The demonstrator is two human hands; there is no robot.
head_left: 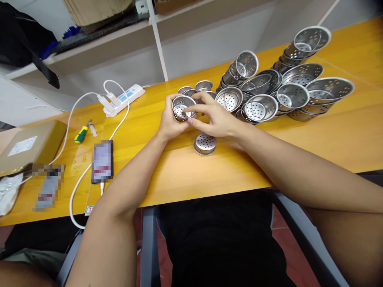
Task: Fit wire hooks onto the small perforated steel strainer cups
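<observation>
My left hand (168, 123) is wrapped round a small perforated metal cup (179, 113), tilted so that its open mouth faces me. At the cup's right rim is my right hand (211, 115), its thumb and fingers bent and gripping there, with one fingertip reaching over the mouth. Whether anything small sits between those fingers is hidden. Just below the hands, a shallow perforated metal cup (205, 143) lies upside down on the table. Several more small metal cups (204, 85) stand directly behind my hands, partly covered by them.
Stacked perforated metal cups (260, 107) crowd the right side of the yellow table (179, 171). On the left lie a phone (102, 161) on a white cable, a green-yellow screwdriver (81, 134), a cardboard box (32, 143) and a blurred-out item (49, 189). A power strip (125, 99) sits behind.
</observation>
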